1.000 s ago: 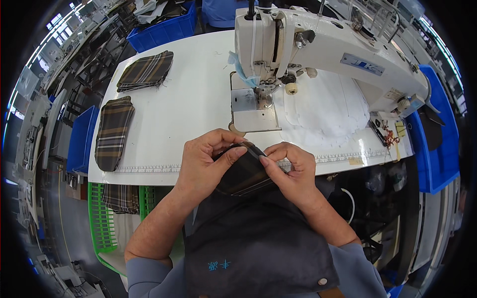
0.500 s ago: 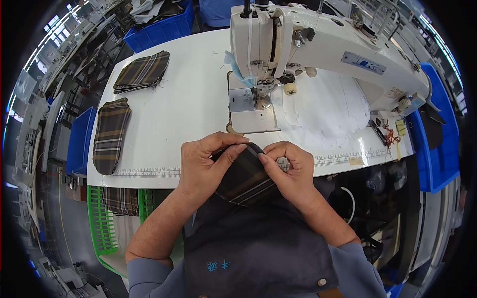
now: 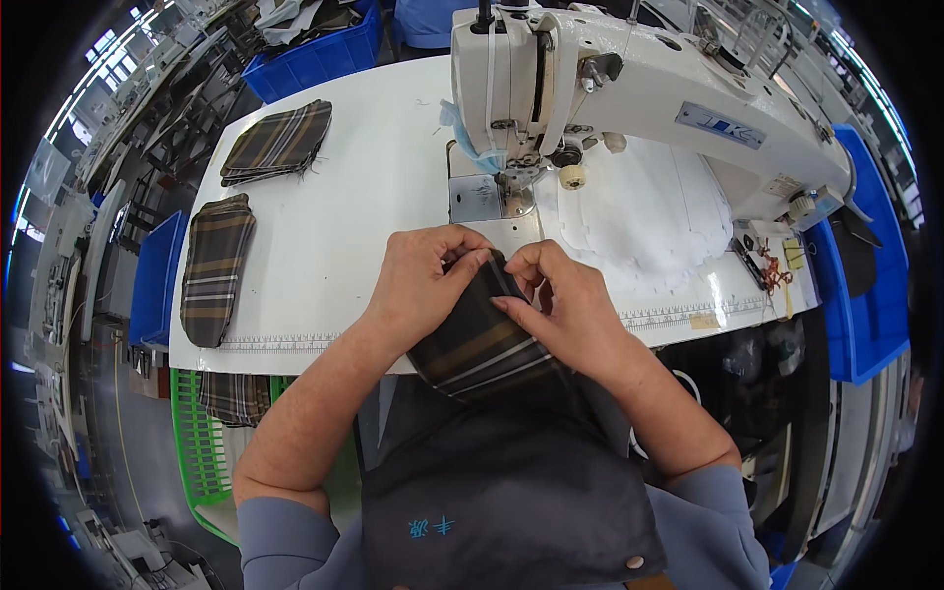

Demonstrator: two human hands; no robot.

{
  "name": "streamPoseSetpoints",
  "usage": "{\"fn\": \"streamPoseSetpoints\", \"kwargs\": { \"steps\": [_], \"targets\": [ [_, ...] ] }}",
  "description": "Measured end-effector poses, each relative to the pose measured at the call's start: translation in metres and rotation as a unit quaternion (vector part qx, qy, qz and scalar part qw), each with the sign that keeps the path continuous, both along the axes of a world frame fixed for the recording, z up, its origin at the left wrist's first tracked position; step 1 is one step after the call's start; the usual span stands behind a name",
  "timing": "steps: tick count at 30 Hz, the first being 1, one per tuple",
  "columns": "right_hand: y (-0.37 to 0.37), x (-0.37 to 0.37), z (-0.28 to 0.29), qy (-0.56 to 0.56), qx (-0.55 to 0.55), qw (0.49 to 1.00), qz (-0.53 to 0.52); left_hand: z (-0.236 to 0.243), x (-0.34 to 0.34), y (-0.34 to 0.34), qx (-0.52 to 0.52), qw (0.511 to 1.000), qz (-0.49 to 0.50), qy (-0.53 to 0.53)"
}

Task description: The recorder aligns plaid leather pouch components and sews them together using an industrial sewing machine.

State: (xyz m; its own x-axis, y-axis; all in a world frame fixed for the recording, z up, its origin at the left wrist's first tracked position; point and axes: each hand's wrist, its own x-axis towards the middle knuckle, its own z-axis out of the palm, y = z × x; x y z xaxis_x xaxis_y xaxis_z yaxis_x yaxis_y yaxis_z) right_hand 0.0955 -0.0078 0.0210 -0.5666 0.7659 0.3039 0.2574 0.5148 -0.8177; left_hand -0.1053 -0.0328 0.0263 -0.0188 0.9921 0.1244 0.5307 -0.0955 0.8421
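A dark plaid fabric piece (image 3: pixel 479 344) with brown and white stripes hangs over the table's front edge toward my apron. My left hand (image 3: pixel 430 280) pinches its far edge between thumb and forefinger. On the piece's right side is my right hand (image 3: pixel 562 300), its curled fingers and thumb closed on the fabric's edge. Both hands are just in front of the sewing machine (image 3: pixel 518 93), whose needle area and metal plate (image 3: pixel 476 199) lie beyond my fingertips. Two stacks of matching plaid pieces, a far one (image 3: pixel 277 145) and a near one (image 3: pixel 216 270), lie on the table's left.
White fabric pieces (image 3: pixel 644 216) lie under the machine arm. A blue bin (image 3: pixel 865 295) stands at the right, others at left (image 3: pixel 157 280) and far left (image 3: pixel 315 64). Below the table is a green basket (image 3: pixel 202 452) with plaid pieces. Small tools (image 3: pixel 752 265) lie near the right edge.
Both hands have moved forward with the plaid piece, closer to the machine's plate. More of the piece now lies over the table edge.
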Motion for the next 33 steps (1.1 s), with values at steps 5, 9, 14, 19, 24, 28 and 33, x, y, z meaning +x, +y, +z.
{"fn": "streamPoseSetpoints", "kwargs": {
  "steps": [5, 9, 14, 19, 24, 28, 33],
  "targets": [
    [0.035, 0.011, -0.007, -0.011, -0.100, 0.990, 0.099, -0.015, -0.008, 0.025, 0.009, 0.999, -0.008, 0.041],
    [0.052, 0.007, -0.013, -0.071, 0.123, 0.983, 0.116, -0.023, -0.005, 0.044, 0.024, 0.997, 0.000, 0.075],
    [0.073, -0.003, -0.023, -0.097, 0.369, 0.918, 0.110, -0.049, -0.010, 0.068, 0.225, 0.963, -0.001, 0.150],
    [0.070, -0.003, -0.027, -0.161, 0.372, 0.914, 0.014, -0.033, -0.007, 0.077, 0.142, 0.984, 0.029, 0.101],
    [0.074, -0.005, -0.029, -0.177, 0.387, 0.905, 0.004, -0.041, -0.011, 0.091, 0.140, 0.988, 0.038, 0.058],
    [0.077, -0.006, -0.032, -0.190, 0.371, 0.909, -0.016, -0.040, -0.012, 0.100, 0.138, 0.986, 0.046, 0.085],
    [0.077, -0.008, -0.034, -0.200, 0.364, 0.909, -0.022, -0.043, -0.016, 0.106, 0.176, 0.978, 0.036, 0.104]
  ]
}}
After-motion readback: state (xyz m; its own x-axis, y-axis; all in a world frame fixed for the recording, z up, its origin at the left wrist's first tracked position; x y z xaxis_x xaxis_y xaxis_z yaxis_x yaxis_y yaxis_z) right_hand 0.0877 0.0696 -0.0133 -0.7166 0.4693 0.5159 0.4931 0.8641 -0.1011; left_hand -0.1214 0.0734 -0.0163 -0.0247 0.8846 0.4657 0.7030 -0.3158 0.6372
